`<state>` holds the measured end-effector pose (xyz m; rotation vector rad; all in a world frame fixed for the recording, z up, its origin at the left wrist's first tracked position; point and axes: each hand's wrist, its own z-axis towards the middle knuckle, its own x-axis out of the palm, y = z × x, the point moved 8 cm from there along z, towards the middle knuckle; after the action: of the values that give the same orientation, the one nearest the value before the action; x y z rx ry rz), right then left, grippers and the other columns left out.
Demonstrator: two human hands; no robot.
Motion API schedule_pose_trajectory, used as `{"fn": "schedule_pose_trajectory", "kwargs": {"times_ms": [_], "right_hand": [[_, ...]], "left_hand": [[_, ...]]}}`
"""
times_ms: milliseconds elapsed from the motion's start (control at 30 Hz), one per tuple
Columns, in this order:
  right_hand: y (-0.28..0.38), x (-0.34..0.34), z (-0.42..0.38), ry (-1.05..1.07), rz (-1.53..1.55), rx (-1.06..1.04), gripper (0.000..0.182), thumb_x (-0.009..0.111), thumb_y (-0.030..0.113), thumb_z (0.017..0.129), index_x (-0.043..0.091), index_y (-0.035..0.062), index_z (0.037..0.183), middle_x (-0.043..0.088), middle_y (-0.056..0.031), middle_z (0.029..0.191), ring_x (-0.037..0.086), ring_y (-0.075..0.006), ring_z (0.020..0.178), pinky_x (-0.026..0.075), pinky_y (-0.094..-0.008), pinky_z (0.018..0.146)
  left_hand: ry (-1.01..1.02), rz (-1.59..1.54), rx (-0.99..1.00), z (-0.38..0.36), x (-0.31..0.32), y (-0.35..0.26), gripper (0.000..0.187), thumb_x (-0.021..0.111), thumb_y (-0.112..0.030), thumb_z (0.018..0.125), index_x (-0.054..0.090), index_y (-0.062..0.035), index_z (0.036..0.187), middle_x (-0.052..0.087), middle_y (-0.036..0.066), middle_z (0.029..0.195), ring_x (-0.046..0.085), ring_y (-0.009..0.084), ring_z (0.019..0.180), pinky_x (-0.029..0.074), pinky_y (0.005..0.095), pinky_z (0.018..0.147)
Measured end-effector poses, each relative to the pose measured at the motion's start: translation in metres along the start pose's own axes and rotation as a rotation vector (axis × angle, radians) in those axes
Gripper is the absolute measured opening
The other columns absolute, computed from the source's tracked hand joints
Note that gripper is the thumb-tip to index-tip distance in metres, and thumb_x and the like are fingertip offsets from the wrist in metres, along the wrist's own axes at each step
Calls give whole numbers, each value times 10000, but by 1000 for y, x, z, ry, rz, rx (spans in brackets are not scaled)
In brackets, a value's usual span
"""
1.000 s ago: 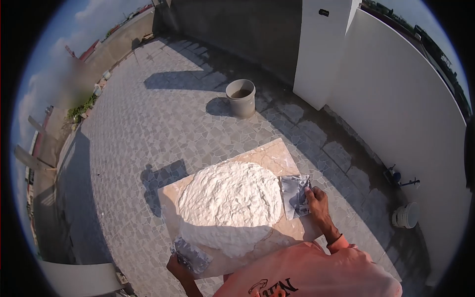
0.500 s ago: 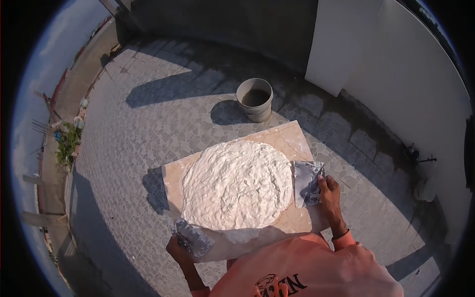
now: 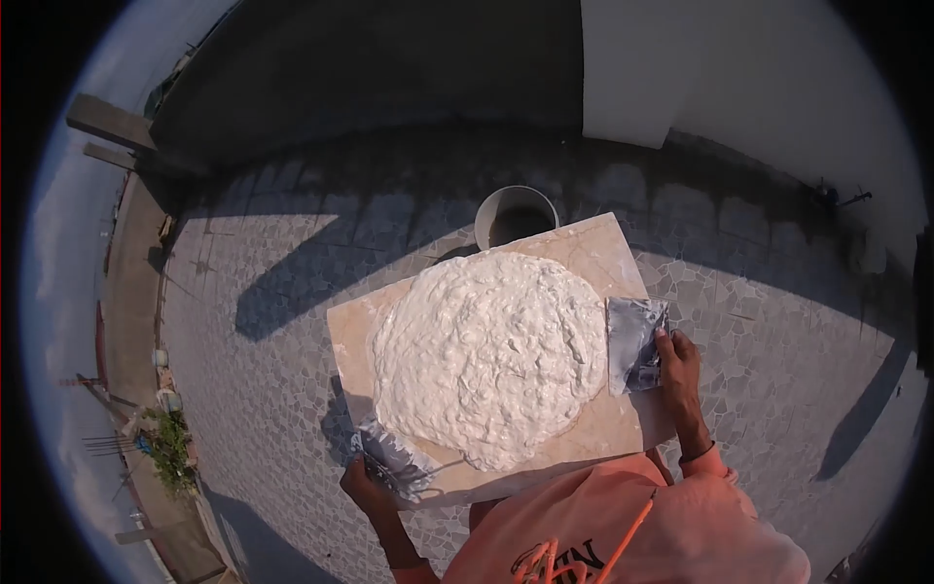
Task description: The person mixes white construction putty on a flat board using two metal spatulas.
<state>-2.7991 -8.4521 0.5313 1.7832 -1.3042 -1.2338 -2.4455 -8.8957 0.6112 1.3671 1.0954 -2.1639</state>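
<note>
A broad mound of thick white putty [image 3: 491,355] is spread over a beige, marble-patterned board [image 3: 358,331] in front of my body. My left hand [image 3: 370,490], at the board's near left corner, is closed on a putty scraper [image 3: 397,465] with a smeared metal blade. On the right edge, my right hand [image 3: 679,362] grips a second flat scraper [image 3: 635,341], its blade lying over the board beside the putty, thumb on top. Whether either hand also bears the board's weight is hidden.
Just beyond the board's far edge stands a pale bucket [image 3: 518,209] with dark contents, partly covered by the board. The floor [image 3: 263,389] is of irregular stone pieces. A dark wall [image 3: 389,68] and a white wall [image 3: 778,107] rise beyond. Green plants [image 3: 170,450] grow at the left.
The view has tilted and turned. Board, putty and both hands now appear slightly farther right, and the board overlaps the bucket. Both hands keep their scrapers in much the same positions on the board.
</note>
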Motion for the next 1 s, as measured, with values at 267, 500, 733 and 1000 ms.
{"fn": "schedule_pose_trajectory", "kwargs": {"times_ms": [267,500,733,1000], "right_hand": [[30,58,31,-166,97,17,413,604,248,925,353,64,654,350,40,635,318,-70,613,277,-285,513],[-24,111,47,-436,246,105,403,593,223,948,361,87,648,319,69,635,294,-50,605,256,-264,513],[-107,176,-9,-782,402,195,396,601,217,949,393,104,631,328,79,624,282,-39,593,239,-245,514],[-156,266,-109,-1039,511,274,391,596,222,954,403,113,632,359,77,615,298,-40,583,252,-239,512]], "left_hand": [[57,-506,-388,161,47,25,273,491,-117,910,595,85,759,570,117,639,512,178,607,410,368,588],[231,-673,-223,308,178,6,271,520,-136,909,617,77,774,577,21,721,495,128,656,412,311,630],[599,-666,-129,409,274,-52,250,523,-135,927,631,72,837,564,-19,756,447,75,705,371,261,629],[821,-626,121,458,303,-76,313,527,-186,917,516,62,726,465,-37,678,396,86,666,333,293,597]]}}
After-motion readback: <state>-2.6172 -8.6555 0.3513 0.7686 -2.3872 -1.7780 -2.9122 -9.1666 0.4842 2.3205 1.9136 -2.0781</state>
